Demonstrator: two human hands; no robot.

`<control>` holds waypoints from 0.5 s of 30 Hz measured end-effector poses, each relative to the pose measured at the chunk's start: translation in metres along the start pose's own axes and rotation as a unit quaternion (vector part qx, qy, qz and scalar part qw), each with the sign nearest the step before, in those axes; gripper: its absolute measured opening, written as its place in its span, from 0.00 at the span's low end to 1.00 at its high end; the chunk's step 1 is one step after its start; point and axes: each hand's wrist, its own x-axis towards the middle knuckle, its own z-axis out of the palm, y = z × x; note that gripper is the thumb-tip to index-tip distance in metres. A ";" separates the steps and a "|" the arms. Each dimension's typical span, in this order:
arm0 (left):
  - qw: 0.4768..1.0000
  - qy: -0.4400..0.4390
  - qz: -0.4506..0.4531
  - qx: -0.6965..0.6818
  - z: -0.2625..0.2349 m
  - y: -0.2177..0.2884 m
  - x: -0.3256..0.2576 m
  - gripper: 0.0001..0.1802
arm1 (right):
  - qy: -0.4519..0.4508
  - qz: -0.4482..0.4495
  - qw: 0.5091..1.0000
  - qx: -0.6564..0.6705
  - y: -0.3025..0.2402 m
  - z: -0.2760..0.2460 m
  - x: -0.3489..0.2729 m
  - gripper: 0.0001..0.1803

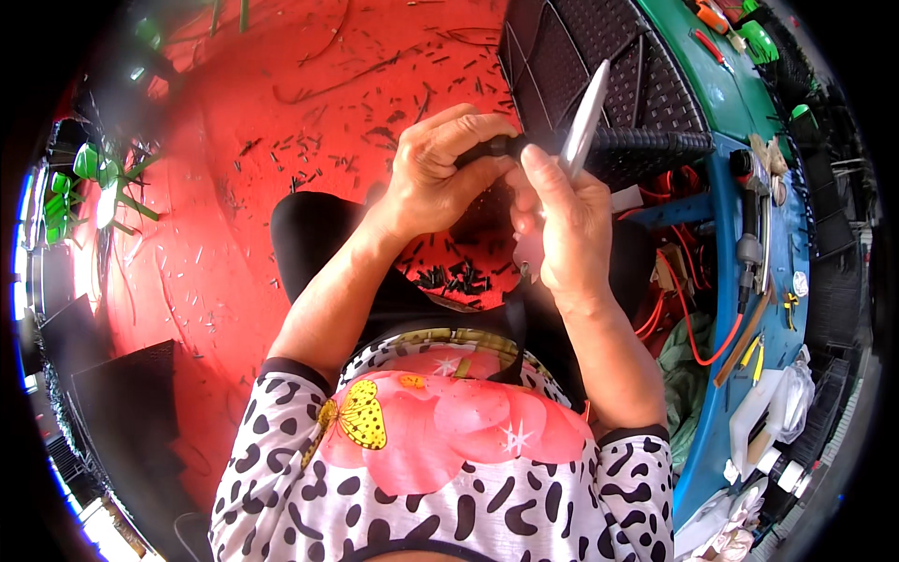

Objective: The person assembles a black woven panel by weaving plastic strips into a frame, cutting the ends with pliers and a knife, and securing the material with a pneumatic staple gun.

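My left hand is closed around a short dark piece, seemingly a black strip, in front of my body. Close beside it, my right hand is wrapped round a silver pointed tool whose tapered end sticks up past the thumb. Its lower part is hidden in the palm, so the exact kind does not show. The right thumb reaches toward the dark piece, near the left fingertips. Just beyond my right hand stands a black woven wicker panel on a frame.
Black strip offcuts lie scattered over the red floor. At right, a blue bench carries a black-and-grey power tool, red-handled pliers and yellow-handled cutters. A red hose hangs by it. Green objects stand far left.
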 end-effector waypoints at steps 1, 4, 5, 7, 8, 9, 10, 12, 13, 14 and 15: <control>1.000 0.007 0.001 0.003 0.001 0.000 0.001 0.16 | 0.002 -0.010 1.000 -0.008 0.002 -0.001 0.003 0.16; 1.000 0.003 0.002 0.016 -0.002 0.002 0.003 0.17 | -0.019 -0.016 1.000 0.002 0.005 -0.002 0.005 0.13; 1.000 -0.014 -0.004 0.025 -0.002 0.003 0.003 0.17 | -0.016 -0.023 0.999 0.020 0.007 -0.003 0.005 0.11; 0.999 -0.029 -0.008 0.036 -0.003 0.002 0.005 0.17 | -0.020 -0.024 0.999 0.039 0.010 -0.007 0.003 0.11; 0.999 -0.036 -0.009 0.033 -0.002 0.001 0.006 0.17 | -0.023 -0.023 0.998 0.056 0.010 -0.010 0.003 0.10; 0.999 -0.043 -0.013 0.030 -0.003 0.002 0.005 0.17 | -0.030 -0.032 0.998 0.049 0.010 -0.013 0.001 0.10; 0.999 -0.043 -0.014 0.031 -0.003 0.001 0.004 0.17 | -0.030 -0.031 0.998 0.050 0.010 -0.017 -0.002 0.10; 1.000 -0.029 -0.004 0.003 -0.003 -0.003 0.003 0.17 | -0.059 -0.040 0.997 0.038 0.012 -0.026 -0.005 0.09; 0.999 -0.040 -0.020 0.014 -0.004 0.000 0.003 0.17 | -0.060 -0.036 0.996 0.057 0.013 -0.029 -0.007 0.10; 0.999 -0.040 -0.020 0.013 -0.003 0.000 0.004 0.17 | -0.059 -0.036 0.996 0.057 0.015 -0.032 -0.008 0.10; 0.999 -0.044 -0.008 0.018 -0.003 0.001 0.005 0.17 | -0.059 -0.042 0.995 0.061 0.016 -0.033 -0.010 0.10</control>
